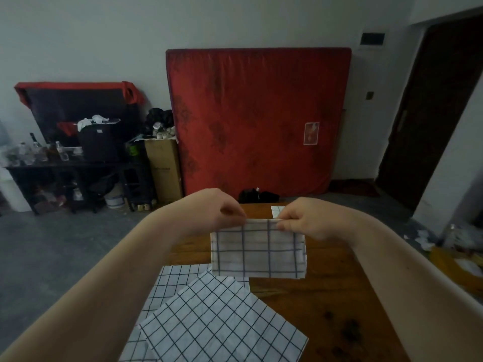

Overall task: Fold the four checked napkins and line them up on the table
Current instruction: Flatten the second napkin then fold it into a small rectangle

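- The left grip (pixel 222 212) and right grip (pixel 303 223) each pinch the top edge of a folded napkin (pixel 258 252), which hangs above the wooden surface (pixel 326 296).
- A flat napkin (pixel 222 322) lies on the near left, overlapping a second flat napkin (pixel 175 280).
- A small napkin (pixel 277 210) shows at the far edge.

Pinches the top edge of a folded white checked cloth napkin (pixel 257 253) with left hand (pixel 218 216) and right hand (pixel 307 222), over a brown wooden table (pixel 329 299).
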